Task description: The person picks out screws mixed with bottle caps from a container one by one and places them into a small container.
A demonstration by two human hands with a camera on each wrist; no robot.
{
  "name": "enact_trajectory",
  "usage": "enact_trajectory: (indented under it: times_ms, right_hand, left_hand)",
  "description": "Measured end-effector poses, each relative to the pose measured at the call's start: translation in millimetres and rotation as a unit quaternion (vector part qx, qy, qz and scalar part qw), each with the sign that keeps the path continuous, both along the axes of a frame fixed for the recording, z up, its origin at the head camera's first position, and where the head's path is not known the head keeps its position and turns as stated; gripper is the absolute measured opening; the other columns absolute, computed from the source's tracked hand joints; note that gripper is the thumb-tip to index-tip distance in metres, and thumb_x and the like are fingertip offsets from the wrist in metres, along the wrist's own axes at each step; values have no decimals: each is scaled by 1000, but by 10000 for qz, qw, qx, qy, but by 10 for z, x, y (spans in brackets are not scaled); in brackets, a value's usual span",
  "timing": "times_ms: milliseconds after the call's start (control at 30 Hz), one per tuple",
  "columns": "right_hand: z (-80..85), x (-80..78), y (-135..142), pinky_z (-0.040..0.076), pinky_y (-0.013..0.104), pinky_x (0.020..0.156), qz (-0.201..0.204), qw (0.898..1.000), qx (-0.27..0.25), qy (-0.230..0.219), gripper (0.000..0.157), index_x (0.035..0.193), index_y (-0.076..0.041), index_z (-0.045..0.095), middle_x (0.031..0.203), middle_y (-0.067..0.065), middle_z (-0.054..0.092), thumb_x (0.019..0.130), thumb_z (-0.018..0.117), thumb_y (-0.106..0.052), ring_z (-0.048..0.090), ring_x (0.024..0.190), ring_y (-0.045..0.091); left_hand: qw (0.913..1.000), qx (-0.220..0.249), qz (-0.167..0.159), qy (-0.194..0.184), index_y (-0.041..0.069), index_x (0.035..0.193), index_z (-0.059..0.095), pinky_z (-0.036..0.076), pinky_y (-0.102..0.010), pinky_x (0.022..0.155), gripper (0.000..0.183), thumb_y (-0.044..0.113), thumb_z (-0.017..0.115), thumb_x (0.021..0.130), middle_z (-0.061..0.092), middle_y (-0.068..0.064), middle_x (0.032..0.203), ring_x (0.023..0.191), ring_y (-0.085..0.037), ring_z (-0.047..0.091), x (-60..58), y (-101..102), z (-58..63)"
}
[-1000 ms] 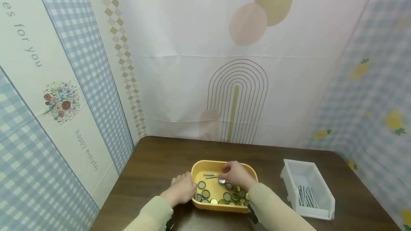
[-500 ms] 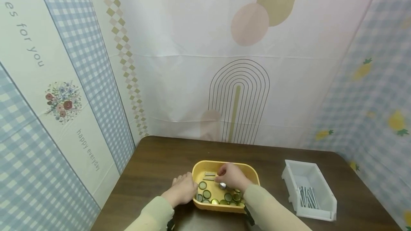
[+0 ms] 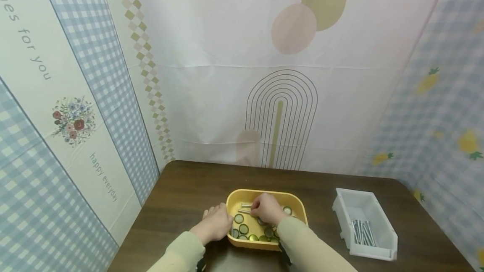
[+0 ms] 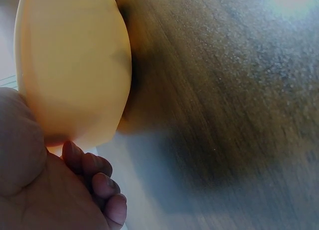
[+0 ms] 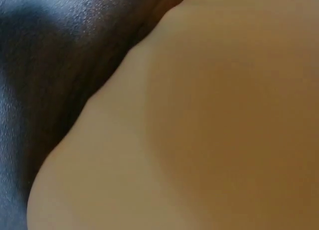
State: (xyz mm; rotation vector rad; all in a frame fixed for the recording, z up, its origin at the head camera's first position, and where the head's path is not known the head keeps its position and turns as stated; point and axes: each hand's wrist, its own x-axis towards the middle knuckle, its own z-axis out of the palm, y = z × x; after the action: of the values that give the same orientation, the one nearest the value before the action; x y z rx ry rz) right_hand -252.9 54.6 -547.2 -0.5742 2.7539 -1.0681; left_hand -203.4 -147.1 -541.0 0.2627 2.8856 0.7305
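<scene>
A yellow plastic tub (image 3: pixel 264 245) stands on the brown table, holding loose bottle caps (image 3: pixel 243 229) and a few silver bolts. My left hand (image 3: pixel 216 223) grips its left rim; in the left wrist view the fingers curl below the tub's outer wall (image 4: pixel 75 65). Inside the tub, my right hand (image 3: pixel 267 209) has curled fingers at the right end of a silver bolt (image 3: pixel 243 211) and appears to pinch it. Another bolt (image 3: pixel 246 205) lies just behind. The right hand and sleeve cover part of the caps. Only the tub's wall (image 5: pixel 224 115) and table show in the right wrist view.
To the right stands a white open-front bin (image 3: pixel 382 217) with several long silver bolts (image 3: pixel 364 233) in it. The brown table (image 3: pixel 181 192) ends at a hanging patterned cloth (image 3: pixel 211 95) behind and at both sides.
My right hand has moved a little left and nearer within the tub, to the bolt's end. A cap on the right has come into view behind it. The left hand stays on the rim.
</scene>
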Motion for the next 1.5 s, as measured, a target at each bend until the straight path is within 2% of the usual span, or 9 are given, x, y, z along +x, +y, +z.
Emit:
enact_trajectory:
  times_ms: [267, 700, 967, 1367, 1500]
  right_hand:
    - [-13, 8, 77, 45, 28, 46, -5, 9998, -97, -161, 19, 62, -5, 68, 51, 4, 59, 81, 71, -1, 49, 40, 8]
    - [-40, 63, -64, 44, 28, 50, -38, 9997, 216, 44, 22, 61, -8, 66, 53, -1, 57, 82, 72, -4, 47, 46, 10]
    - [-30, 72, -42, 43, 28, 52, -99, 9990, 417, 143, 21, 62, -9, 65, 54, -5, 54, 81, 74, -6, 47, 49, 10]
    - [33, 105, -29, 44, 28, 52, -80, 9985, 530, 79, 23, 60, -6, 64, 50, -5, 52, 81, 74, -6, 47, 46, 10]
    - [16, 111, -44, 44, 28, 52, -126, 9984, 546, 4, 23, 60, -6, 64, 50, -4, 52, 81, 74, -5, 47, 45, 11]
  left_hand:
    - [10000, 46, -7, -44, -9, 116, 50, 34, -53, 85, 41, 26, 49, 95, 56, -15, 99, 95, -33, 51, -10, 41, 15]
    - [9998, 180, 11, -94, -8, 115, 50, 33, -52, 82, 38, 25, 47, 96, 55, -12, 96, 93, -31, 51, 23, -56, 6]
    - [9996, 240, -60, -107, -7, 112, 50, 34, -51, 81, 35, 24, 47, 95, 53, -11, 93, 92, -31, 51, 28, -30, -19]
    - [9999, 64, -107, -3, -6, 111, 50, 34, -50, 79, 35, 25, 47, 95, 51, -10, 91, 90, -30, 51, 13, -9, -44]
    - [9998, 160, -115, -38, -6, 111, 50, 33, -50, 79, 34, 24, 45, 95, 51, -10, 92, 90, -30, 50, 18, -24, -56]
